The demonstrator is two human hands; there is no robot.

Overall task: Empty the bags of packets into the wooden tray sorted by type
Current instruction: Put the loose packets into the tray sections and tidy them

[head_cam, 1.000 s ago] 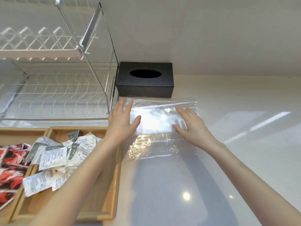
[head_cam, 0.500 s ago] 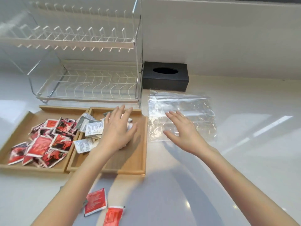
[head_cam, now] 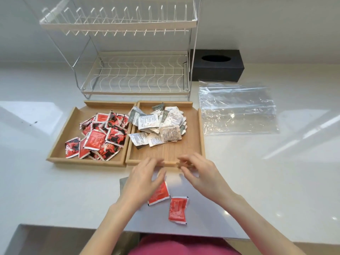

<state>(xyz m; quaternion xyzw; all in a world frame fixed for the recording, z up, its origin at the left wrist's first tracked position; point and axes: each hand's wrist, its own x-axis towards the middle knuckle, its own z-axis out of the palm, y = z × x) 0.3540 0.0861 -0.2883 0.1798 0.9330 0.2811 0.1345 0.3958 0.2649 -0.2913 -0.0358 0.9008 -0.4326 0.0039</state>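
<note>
A wooden tray (head_cam: 201,133) with two compartments lies on the white counter. Its left compartment holds several red packets (head_cam: 99,137); its right one holds several white and silver packets (head_cam: 158,126). Two loose red packets (head_cam: 177,211) lie on the counter in front of the tray, one partly under my left hand (head_cam: 143,183). My right hand (head_cam: 200,173) hovers beside it near the tray's front edge. Both hands have spread fingers and hold nothing. An empty clear plastic bag (head_cam: 237,109) lies flat to the right of the tray.
A two-tier wire dish rack (head_cam: 132,52) stands behind the tray. A black tissue box (head_cam: 217,65) sits against the wall beside it. The counter's front edge runs just below the loose packets.
Both hands left the clear bag and came back toward me, to the counter in front of the tray. The view pulled back and down, revealing the whole tray and loose red packets.
</note>
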